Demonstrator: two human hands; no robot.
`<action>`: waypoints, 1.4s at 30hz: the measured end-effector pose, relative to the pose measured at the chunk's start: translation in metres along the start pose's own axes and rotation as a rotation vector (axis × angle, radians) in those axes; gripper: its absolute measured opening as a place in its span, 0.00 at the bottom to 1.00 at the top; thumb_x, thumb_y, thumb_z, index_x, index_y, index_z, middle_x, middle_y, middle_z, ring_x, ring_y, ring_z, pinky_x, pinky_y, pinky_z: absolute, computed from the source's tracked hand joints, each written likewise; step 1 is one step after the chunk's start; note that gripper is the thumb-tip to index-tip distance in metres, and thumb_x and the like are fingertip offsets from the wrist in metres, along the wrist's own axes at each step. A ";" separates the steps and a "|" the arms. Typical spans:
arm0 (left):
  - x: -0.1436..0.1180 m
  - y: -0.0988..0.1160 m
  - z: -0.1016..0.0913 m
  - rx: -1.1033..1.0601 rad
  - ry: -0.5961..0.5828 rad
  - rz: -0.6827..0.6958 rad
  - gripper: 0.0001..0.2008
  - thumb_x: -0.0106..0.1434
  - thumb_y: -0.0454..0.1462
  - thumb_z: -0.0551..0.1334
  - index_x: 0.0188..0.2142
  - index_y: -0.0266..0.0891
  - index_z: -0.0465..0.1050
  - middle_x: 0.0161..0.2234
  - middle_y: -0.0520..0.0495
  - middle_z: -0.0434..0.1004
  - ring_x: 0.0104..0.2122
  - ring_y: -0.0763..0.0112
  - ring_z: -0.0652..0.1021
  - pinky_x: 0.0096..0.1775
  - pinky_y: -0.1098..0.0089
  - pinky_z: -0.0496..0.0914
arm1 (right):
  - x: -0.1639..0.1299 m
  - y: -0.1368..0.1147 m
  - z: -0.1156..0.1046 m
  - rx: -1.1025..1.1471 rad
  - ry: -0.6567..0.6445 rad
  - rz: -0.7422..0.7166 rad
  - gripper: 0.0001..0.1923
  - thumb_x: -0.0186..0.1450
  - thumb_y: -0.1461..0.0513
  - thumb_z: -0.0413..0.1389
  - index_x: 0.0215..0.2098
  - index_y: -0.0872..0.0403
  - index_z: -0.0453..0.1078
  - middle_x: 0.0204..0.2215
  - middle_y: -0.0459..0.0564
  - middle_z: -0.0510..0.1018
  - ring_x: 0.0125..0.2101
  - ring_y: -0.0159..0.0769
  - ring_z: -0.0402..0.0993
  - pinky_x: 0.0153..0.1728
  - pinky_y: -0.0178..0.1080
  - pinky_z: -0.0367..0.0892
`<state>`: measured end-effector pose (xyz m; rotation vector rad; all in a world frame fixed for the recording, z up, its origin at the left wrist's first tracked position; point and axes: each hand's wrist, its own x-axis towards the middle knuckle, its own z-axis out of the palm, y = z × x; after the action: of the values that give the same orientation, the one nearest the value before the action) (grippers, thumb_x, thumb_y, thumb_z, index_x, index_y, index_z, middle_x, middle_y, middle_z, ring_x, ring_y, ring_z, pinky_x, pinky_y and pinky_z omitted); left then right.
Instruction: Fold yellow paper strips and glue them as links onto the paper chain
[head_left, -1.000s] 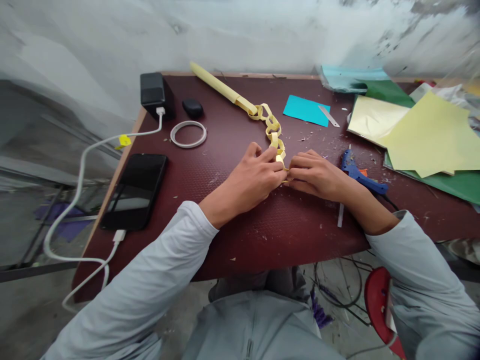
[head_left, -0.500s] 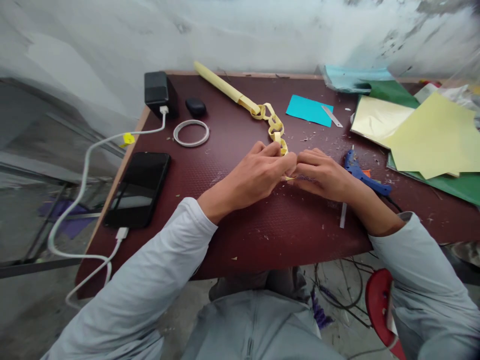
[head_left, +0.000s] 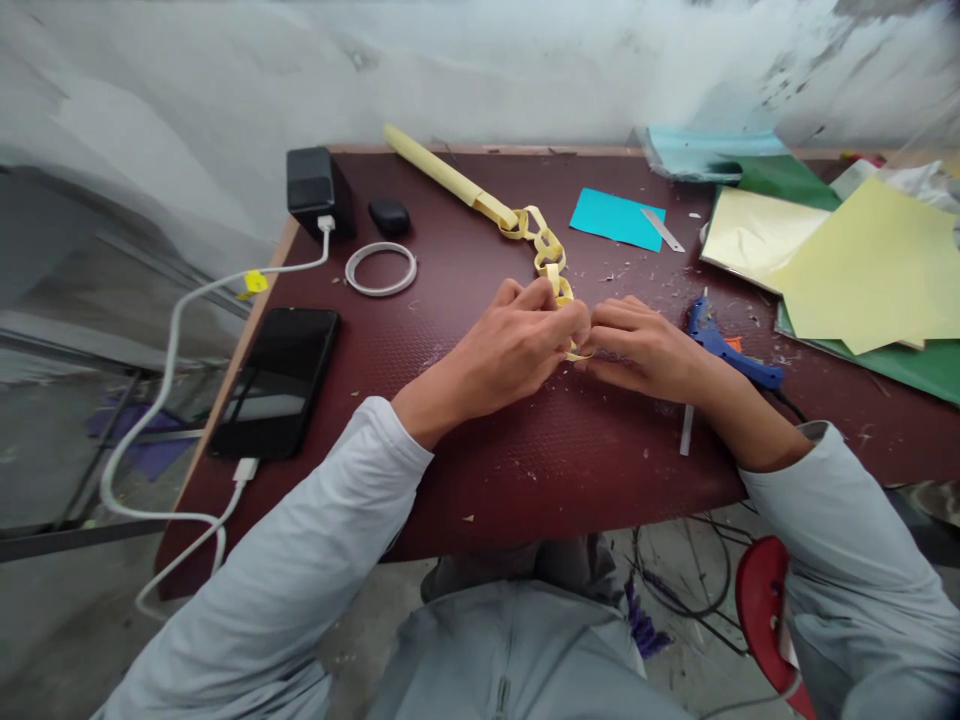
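Observation:
A yellow paper chain [head_left: 550,247] of linked loops runs down the table to my fingers, its far end joined to a rolled yellow paper tube [head_left: 435,167]. My left hand [head_left: 517,335] is closed in a pinch at the near end of the chain. Close against it, my right hand [head_left: 645,345] pinches the same pale yellow paper strip [head_left: 576,354], which curves out below the fingertips. The fingers partly hide the strip and the last loop. Right of my right hand lies a blue glue gun [head_left: 727,348].
On the left are a phone [head_left: 277,380], a black charger block [head_left: 319,190], a mouse-like black object [head_left: 389,216] and a coiled ring [head_left: 381,270]. A blade [head_left: 663,231] rests on blue paper [head_left: 611,218]. Yellow sheets [head_left: 877,270] fill the right side. A glue stick [head_left: 686,430] lies near my right wrist.
Both hands stay almost in place. Slightly more of the yellow strip shows as a curve under the fingertips. The view has shifted very slightly.

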<state>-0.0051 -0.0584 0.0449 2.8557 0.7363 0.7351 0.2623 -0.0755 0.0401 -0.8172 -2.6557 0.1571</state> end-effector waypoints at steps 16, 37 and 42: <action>-0.002 -0.002 0.002 -0.003 -0.009 0.018 0.07 0.76 0.30 0.59 0.49 0.42 0.71 0.43 0.44 0.80 0.52 0.55 0.75 0.56 0.59 0.62 | 0.002 -0.001 0.001 0.023 0.042 -0.014 0.07 0.81 0.57 0.55 0.51 0.50 0.73 0.43 0.53 0.78 0.44 0.45 0.74 0.46 0.46 0.64; -0.001 -0.002 0.002 0.020 -0.037 -0.002 0.09 0.74 0.27 0.59 0.46 0.42 0.71 0.41 0.45 0.78 0.51 0.54 0.76 0.55 0.57 0.62 | 0.001 0.001 0.002 0.032 0.021 -0.016 0.09 0.82 0.58 0.54 0.55 0.49 0.74 0.48 0.54 0.79 0.46 0.46 0.74 0.47 0.47 0.64; -0.002 -0.006 0.004 0.011 -0.012 -0.001 0.07 0.75 0.29 0.60 0.48 0.43 0.72 0.42 0.45 0.80 0.51 0.55 0.76 0.55 0.57 0.62 | 0.001 0.001 0.002 0.030 0.022 -0.021 0.08 0.82 0.58 0.54 0.54 0.49 0.74 0.46 0.54 0.79 0.45 0.45 0.74 0.47 0.47 0.64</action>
<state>-0.0074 -0.0541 0.0388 2.8666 0.7422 0.7161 0.2616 -0.0740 0.0381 -0.7763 -2.6338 0.1812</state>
